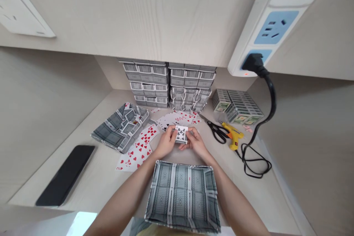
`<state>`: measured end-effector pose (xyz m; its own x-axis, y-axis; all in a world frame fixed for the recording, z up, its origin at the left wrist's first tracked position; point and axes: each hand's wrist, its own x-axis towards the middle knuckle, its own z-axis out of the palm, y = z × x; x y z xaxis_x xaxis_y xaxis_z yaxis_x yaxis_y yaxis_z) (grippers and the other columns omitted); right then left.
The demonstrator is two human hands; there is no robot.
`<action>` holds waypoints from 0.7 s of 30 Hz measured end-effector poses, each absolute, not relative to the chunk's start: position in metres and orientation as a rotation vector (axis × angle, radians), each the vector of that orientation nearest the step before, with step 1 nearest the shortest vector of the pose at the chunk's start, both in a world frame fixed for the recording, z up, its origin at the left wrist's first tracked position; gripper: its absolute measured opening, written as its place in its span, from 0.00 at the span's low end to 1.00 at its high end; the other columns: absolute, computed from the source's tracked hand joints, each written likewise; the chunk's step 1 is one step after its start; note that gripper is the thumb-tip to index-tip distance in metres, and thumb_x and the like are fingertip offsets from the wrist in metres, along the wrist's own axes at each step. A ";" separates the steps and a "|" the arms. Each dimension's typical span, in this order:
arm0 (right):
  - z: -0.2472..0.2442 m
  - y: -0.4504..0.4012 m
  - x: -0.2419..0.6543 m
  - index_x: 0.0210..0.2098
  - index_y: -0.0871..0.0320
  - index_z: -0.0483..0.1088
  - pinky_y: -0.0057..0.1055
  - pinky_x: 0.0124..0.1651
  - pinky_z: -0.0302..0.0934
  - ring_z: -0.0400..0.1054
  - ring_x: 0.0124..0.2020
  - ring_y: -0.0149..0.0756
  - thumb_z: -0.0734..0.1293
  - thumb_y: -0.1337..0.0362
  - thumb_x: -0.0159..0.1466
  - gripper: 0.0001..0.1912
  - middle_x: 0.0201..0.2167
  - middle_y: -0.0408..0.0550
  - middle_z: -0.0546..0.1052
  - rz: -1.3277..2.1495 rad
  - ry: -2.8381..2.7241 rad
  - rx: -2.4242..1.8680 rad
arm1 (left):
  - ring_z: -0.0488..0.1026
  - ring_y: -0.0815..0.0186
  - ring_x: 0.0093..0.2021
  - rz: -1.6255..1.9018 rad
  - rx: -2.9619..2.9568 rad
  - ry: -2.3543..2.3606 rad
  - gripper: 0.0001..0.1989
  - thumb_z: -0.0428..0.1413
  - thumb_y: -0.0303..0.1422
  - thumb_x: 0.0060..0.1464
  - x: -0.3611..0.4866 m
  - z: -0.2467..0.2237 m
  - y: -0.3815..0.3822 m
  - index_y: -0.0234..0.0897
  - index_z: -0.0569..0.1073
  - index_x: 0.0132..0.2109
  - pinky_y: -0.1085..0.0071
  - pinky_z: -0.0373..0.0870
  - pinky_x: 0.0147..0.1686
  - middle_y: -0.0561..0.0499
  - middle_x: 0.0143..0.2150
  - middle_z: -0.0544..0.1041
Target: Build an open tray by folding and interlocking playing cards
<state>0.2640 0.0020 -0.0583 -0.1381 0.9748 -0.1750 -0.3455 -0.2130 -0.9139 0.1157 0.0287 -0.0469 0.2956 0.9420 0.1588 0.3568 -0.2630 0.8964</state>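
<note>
Between my two hands is a playing card (pixel 181 133) with black clubs, its edge folded down at the front so the patterned back shows. My left hand (pixel 167 141) pinches its left side, thumb on the face. The right side is gripped by my right hand (pixel 195 142), fingers curled beneath. Just in front of me, between my forearms, lies an open tray made of playing cards (pixel 181 191), grey-patterned backs facing inward. Behind my hands spread loose face-up cards (pixel 184 118). More red heart cards (pixel 135 155) lie left of my left hand.
Another card tray (pixel 118 136) holding folded cards stands at left, near a black phone (pixel 66 175). Stacked card boxes (pixel 149 84) line the back. Scissors (pixel 219 132), a yellow glue gun (pixel 234 135) with a black cord, and packed decks (pixel 240 107) lie right. A power strip (pixel 265 33) hangs above.
</note>
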 end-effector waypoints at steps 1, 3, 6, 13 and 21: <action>-0.058 0.002 0.264 0.37 0.53 0.52 0.30 0.19 0.63 0.68 0.17 0.33 0.62 0.52 0.56 0.17 0.19 0.36 0.69 1.581 -0.903 -1.017 | 0.67 0.69 0.25 0.949 1.783 1.165 0.12 0.44 0.37 0.55 0.116 -0.047 0.028 0.36 0.63 0.44 0.74 0.62 0.27 0.54 0.26 0.70; -0.058 0.002 0.264 0.39 0.52 0.52 0.31 0.19 0.63 0.68 0.17 0.33 0.62 0.53 0.56 0.17 0.20 0.36 0.70 1.577 -0.902 -1.012 | 0.67 0.69 0.26 0.956 1.779 1.154 0.13 0.44 0.37 0.55 0.116 -0.047 0.028 0.37 0.63 0.45 0.74 0.62 0.27 0.54 0.26 0.70; -0.057 0.001 0.262 0.41 0.51 0.51 0.30 0.18 0.63 0.68 0.17 0.33 0.62 0.54 0.56 0.18 0.21 0.36 0.70 1.589 -0.899 -0.978 | 0.66 0.70 0.24 0.942 1.785 1.172 0.13 0.44 0.38 0.55 0.117 -0.047 0.028 0.36 0.62 0.44 0.75 0.61 0.26 0.54 0.25 0.70; -0.052 -0.003 0.259 0.37 0.51 0.50 0.28 0.18 0.62 0.67 0.17 0.31 0.61 0.54 0.57 0.15 0.22 0.35 0.70 1.675 -0.866 -0.920 | 0.65 0.70 0.22 0.924 1.836 1.239 0.10 0.43 0.37 0.55 0.116 -0.047 0.028 0.37 0.63 0.39 0.75 0.58 0.23 0.55 0.23 0.67; -0.050 -0.004 0.260 0.38 0.51 0.51 0.28 0.16 0.62 0.66 0.15 0.30 0.61 0.56 0.57 0.15 0.21 0.35 0.69 1.704 -0.850 -0.892 | 0.65 0.69 0.24 0.919 1.908 1.258 0.08 0.42 0.33 0.54 0.114 -0.047 0.026 0.38 0.62 0.40 0.73 0.58 0.25 0.55 0.24 0.68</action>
